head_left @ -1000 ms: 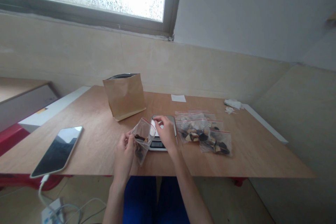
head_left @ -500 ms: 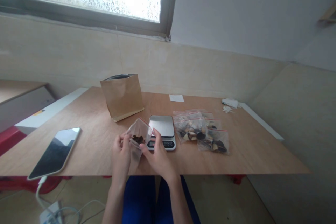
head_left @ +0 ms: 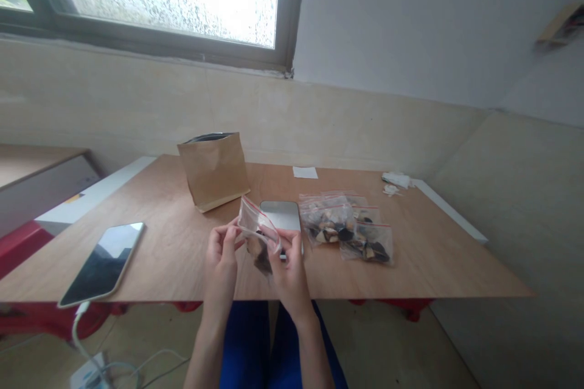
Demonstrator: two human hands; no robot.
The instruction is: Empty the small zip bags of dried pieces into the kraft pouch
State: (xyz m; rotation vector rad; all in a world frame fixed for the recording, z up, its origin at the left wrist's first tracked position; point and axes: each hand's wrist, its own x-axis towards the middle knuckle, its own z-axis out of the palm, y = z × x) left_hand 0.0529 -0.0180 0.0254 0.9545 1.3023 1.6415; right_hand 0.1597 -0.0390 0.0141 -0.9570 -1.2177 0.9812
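Between my two hands hangs a clear zip bag [head_left: 258,249] with a red strip at its mouth and dark and tan dried pieces at its bottom. My left hand [head_left: 222,249] pinches the left side of the bag's mouth. On the right side, my right hand [head_left: 288,267] grips the rim with thumb and fingers. The mouth gapes and faces up toward me. Just behind the bag lies a kitchen scale [head_left: 279,213] with a silver plate; the bag and my right hand cover most of its display.
Several filled zip bags [head_left: 328,222] lie in a pile right of the scale. A brown paper pouch [head_left: 214,170] stands open at the back left. At the left lies a phone [head_left: 103,264] on a cable. White paper [head_left: 305,172] and crumpled tissue [head_left: 396,180] lie near the wall.
The bag has turned upright and its mouth has spread apart, with the contents now at the bottom. Both hands have shifted slightly right, and my right fingers have closed on the rim.
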